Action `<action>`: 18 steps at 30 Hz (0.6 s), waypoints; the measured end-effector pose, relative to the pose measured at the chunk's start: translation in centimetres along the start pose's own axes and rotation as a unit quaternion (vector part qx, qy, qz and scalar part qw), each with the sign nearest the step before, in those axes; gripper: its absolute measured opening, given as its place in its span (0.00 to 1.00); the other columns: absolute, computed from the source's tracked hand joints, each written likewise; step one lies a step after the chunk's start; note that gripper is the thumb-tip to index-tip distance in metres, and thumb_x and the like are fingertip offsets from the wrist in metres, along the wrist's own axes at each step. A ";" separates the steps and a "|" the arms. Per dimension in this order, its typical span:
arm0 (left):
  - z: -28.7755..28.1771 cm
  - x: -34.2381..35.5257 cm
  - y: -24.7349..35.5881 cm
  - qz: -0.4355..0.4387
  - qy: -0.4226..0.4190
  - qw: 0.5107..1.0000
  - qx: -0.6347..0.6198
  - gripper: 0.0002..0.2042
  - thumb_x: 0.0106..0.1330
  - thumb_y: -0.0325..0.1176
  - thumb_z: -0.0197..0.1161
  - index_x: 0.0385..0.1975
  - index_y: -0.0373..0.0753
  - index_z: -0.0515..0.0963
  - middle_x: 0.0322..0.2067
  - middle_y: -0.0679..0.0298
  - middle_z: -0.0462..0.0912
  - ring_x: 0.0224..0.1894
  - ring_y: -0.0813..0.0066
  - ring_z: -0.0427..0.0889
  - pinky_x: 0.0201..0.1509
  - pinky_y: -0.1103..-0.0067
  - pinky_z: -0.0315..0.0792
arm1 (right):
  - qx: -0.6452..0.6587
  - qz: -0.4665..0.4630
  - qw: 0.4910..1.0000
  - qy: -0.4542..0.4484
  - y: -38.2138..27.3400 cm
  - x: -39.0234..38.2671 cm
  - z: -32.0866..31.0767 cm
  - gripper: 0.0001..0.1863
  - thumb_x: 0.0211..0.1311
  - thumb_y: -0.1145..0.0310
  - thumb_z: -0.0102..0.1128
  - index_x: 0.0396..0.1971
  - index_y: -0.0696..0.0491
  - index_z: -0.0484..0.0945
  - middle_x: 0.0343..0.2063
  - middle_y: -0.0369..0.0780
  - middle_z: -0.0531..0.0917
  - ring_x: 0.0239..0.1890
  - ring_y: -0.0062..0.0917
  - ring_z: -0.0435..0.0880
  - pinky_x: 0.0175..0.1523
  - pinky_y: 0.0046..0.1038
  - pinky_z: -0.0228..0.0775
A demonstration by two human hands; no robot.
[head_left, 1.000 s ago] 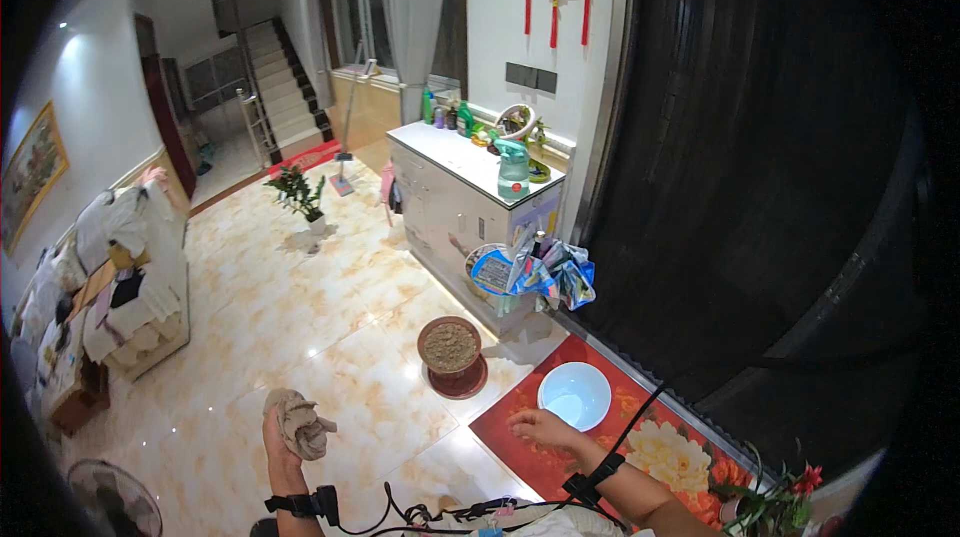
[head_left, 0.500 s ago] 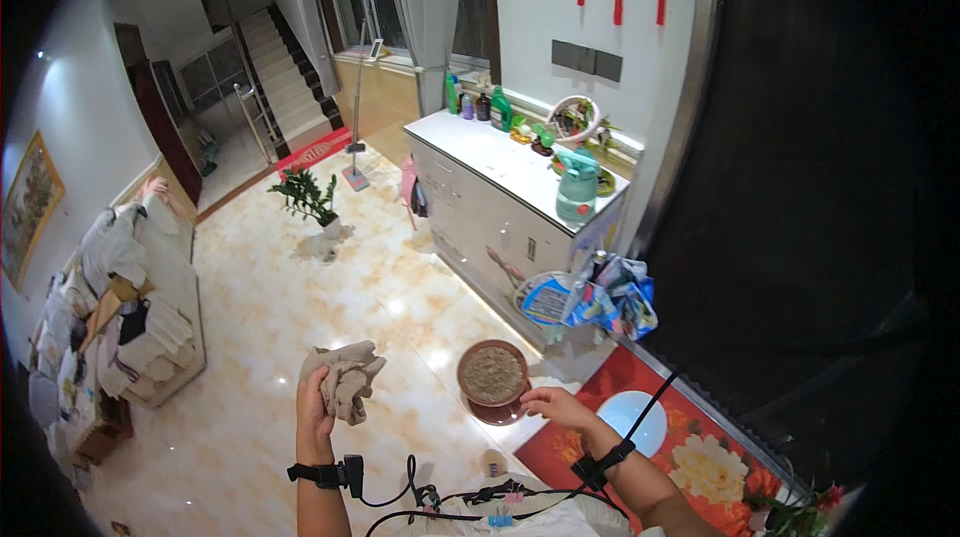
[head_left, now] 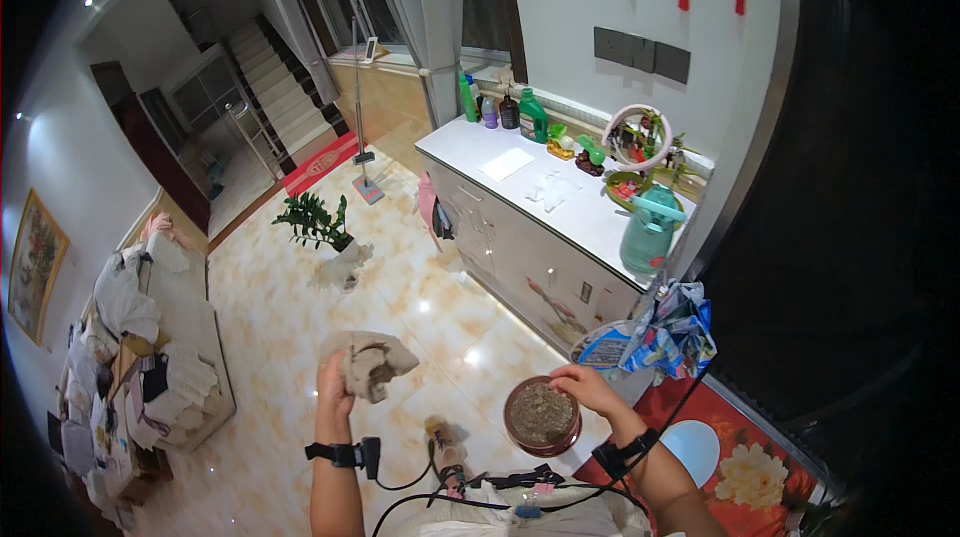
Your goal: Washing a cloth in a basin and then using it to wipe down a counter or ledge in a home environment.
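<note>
I have the left hand (head_left: pixel 335 389) gripping a soft, creased beige cloth (head_left: pixel 378 367), while the bent fingers of the right hand (head_left: pixel 590 392) show at the edge of a round, reddish-brown pot (head_left: pixel 509 424) filled with coarse, crumbly soil (head_left: pixel 541 415); I cannot tell whether they grasp the rim or merely hang above it. As I judge it, a one-sided pull there could tip the pot and scatter grains over the glossy, marbled tiles (head_left: pixel 475 387) between the hands, and slackened left fingers could drop the limp cloth.
</note>
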State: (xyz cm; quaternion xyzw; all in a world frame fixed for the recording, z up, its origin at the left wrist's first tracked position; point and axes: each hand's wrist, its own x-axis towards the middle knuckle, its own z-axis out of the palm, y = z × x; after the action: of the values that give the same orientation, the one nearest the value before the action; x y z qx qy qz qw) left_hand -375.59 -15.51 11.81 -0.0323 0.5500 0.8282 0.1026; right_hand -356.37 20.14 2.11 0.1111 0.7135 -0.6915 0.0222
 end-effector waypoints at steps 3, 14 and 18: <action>1.9 7.1 -1.4 0.016 -0.044 0.998 0.033 0.11 0.54 0.26 0.49 0.37 0.35 0.70 0.31 0.61 0.76 0.32 0.71 0.77 0.36 0.78 0.72 | 0.023 0.052 0.998 0.034 -1.1 2.5 0.1 0.12 0.56 0.71 0.49 0.38 0.60 0.72 0.29 0.37 0.78 0.32 0.17 0.75 0.37 0.19 0.68; 7.8 34.5 -2.5 -0.031 -0.096 0.963 0.251 0.11 0.52 0.25 0.48 0.37 0.33 0.68 0.33 0.61 0.74 0.34 0.74 0.73 0.36 0.80 0.68 | 0.042 0.058 0.986 0.153 -6.6 20.4 3.8 0.13 0.57 0.69 0.48 0.39 0.60 0.72 0.31 0.38 0.78 0.34 0.19 0.75 0.41 0.21 0.67; 11.9 43.1 -2.9 0.285 -0.173 0.878 0.342 0.13 0.51 0.26 0.50 0.37 0.29 0.70 0.34 0.52 0.73 0.36 0.62 0.72 0.41 0.74 0.66 | -0.026 0.049 0.990 0.131 -7.6 24.7 3.8 0.14 0.58 0.68 0.49 0.40 0.60 0.72 0.32 0.38 0.77 0.37 0.19 0.74 0.43 0.20 0.66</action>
State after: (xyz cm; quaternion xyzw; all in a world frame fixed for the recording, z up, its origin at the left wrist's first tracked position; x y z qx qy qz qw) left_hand -416.41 2.34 6.69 0.3071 0.7581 0.5739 -0.0400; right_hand -382.35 19.36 4.87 0.2350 0.7218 -0.6500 -0.0351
